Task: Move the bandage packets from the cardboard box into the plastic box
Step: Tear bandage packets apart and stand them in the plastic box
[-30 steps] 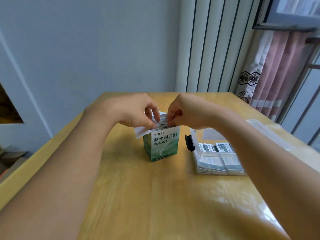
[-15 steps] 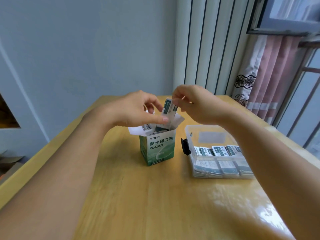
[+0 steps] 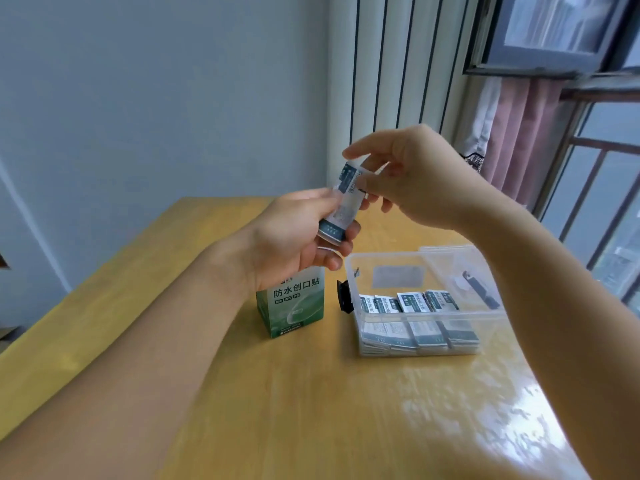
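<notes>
Wood table (image 3: pixel 311 410): 2 hands (image 3: pixel 298 237) grip 1 packet stack (image 3: pixel 343 206) w/ 2 boxes.

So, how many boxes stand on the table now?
2. The green cardboard box stands upright at the middle, partly behind the left hand. The clear plastic box stands just to its right, lid open, with bandage packets inside.

Both hands, L (image 3: pixel 298 237) & R (image 3: pixel 412 178), hold bandage packets (image 3: pixel 341 206) above cardboard box (image 3: pixel 294 306)
</notes>
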Tool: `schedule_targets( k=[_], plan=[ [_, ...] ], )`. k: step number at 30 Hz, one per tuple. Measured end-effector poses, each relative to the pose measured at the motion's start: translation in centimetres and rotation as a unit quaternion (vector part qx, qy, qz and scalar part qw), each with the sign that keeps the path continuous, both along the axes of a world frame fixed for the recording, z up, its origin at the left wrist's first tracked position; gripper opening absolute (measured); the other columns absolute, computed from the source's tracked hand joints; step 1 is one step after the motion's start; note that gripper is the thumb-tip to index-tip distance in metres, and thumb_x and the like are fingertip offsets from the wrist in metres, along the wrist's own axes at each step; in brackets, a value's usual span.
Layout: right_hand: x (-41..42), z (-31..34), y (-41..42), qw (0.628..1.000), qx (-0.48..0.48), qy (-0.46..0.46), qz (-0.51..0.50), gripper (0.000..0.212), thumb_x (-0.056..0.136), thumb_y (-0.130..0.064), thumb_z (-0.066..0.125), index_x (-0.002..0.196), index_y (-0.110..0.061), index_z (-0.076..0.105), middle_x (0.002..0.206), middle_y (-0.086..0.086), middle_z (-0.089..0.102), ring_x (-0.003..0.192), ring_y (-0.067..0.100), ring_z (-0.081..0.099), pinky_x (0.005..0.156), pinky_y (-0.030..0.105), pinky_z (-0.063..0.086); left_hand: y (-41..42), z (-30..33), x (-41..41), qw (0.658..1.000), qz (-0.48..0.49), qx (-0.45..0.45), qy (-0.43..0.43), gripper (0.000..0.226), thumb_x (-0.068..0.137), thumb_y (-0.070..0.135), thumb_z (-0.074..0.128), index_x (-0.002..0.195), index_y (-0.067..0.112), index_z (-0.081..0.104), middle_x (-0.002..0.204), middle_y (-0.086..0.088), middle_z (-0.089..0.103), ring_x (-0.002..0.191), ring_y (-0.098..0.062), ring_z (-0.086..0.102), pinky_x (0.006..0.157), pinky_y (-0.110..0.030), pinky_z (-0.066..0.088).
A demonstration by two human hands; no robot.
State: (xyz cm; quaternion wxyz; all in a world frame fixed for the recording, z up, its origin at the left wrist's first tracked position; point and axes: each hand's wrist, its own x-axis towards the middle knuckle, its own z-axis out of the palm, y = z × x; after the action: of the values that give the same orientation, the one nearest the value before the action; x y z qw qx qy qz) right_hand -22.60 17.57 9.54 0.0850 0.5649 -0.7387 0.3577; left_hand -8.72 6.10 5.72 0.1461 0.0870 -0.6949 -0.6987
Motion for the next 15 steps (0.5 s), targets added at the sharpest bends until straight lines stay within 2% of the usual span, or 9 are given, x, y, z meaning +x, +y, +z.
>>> schedule_targets(
  k=[3,5,7,9,11,13,15],
  plan=[
    [0.0,-0.2,0.4,0.998,0.029,0.043,-0.018,0.035,0.094,-0.010,0.065,0.129,-0.019,0.066,0.109,-0.003,0.071,0.063,0.009,0.072,0.063,0.028,0.062,1.6,-0.8,-0.8,1.000,0.026,-0.011,0.002,0.030,0.109,0.017,0.036,0.120,0.004,0.061,0.074,-0.008,0.058,0.061,-0.020,0.056,0.048,-0.026,0.047],
    [-0.1,-0.2,0.5,0.998,0.052,0.040,-0.012,0.035,0.095,-0.011,0.064,0.128,-0.021,0.066,0.113,-0.002,0.069,0.066,0.011,0.073,0.064,0.028,0.062,2.1,-1.2,-1.1,0.999,0.039,-0.035,0.000,0.027,0.109,0.012,0.037,0.120,0.004,0.061,0.079,-0.010,0.060,0.065,-0.020,0.063,0.053,-0.027,0.052],
    [-0.3,-0.1,0.7,0.997,0.067,0.022,-0.003,0.035,0.096,-0.011,0.064,0.127,-0.025,0.067,0.113,-0.004,0.069,0.069,0.012,0.073,0.064,0.029,0.062,2.3,-1.4,-1.3,0.998,0.052,-0.043,0.004,0.026,0.109,0.009,0.038,0.117,0.008,0.062,0.082,-0.010,0.061,0.069,-0.018,0.067,0.057,-0.026,0.055],
    [-0.7,0.0,0.9,0.998,0.063,0.020,-0.007,0.035,0.094,-0.009,0.065,0.125,-0.025,0.069,0.111,-0.007,0.069,0.071,0.009,0.071,0.063,0.020,0.060,2.6,-1.6,-1.6,0.997,0.058,-0.041,0.013,0.025,0.109,0.010,0.038,0.111,0.014,0.063,0.082,-0.008,0.061,0.069,-0.016,0.068,0.057,-0.024,0.055],
    [-1.0,0.1,1.0,0.999,0.042,-0.013,-0.003,0.028,0.093,-0.006,0.066,0.117,-0.019,0.073,0.103,-0.004,0.073,0.070,0.008,0.069,0.057,0.013,0.054,2.9,-1.9,-1.7,0.998,0.051,-0.046,0.013,0.024,0.109,0.012,0.039,0.112,0.016,0.062,0.083,-0.007,0.063,0.073,-0.017,0.070,0.059,-0.025,0.055],
    [-1.3,0.1,1.3,0.996,0.039,-0.086,0.008,0.018,0.092,-0.005,0.068,0.106,-0.013,0.076,0.089,0.003,0.076,0.068,0.013,0.069,0.057,0.019,0.056,3.0,-2.0,-1.7,0.997,0.031,-0.065,0.000,0.021,0.108,0.018,0.042,0.117,0.017,0.061,0.088,-0.008,0.067,0.083,-0.021,0.073,0.065,-0.030,0.059],
    [-2.2,0.3,2.1,0.989,0.055,-0.139,0.000,0.015,0.090,-0.004,0.069,0.100,-0.012,0.075,0.085,0.005,0.074,0.071,0.015,0.067,0.065,0.025,0.059,2.8,-2.1,-1.7,0.986,0.035,-0.164,-0.019,0.023,0.107,0.027,0.045,0.120,0.019,0.061,0.100,-0.006,0.072,0.093,-0.020,0.072,0.073,-0.035,0.062]
  ],
)
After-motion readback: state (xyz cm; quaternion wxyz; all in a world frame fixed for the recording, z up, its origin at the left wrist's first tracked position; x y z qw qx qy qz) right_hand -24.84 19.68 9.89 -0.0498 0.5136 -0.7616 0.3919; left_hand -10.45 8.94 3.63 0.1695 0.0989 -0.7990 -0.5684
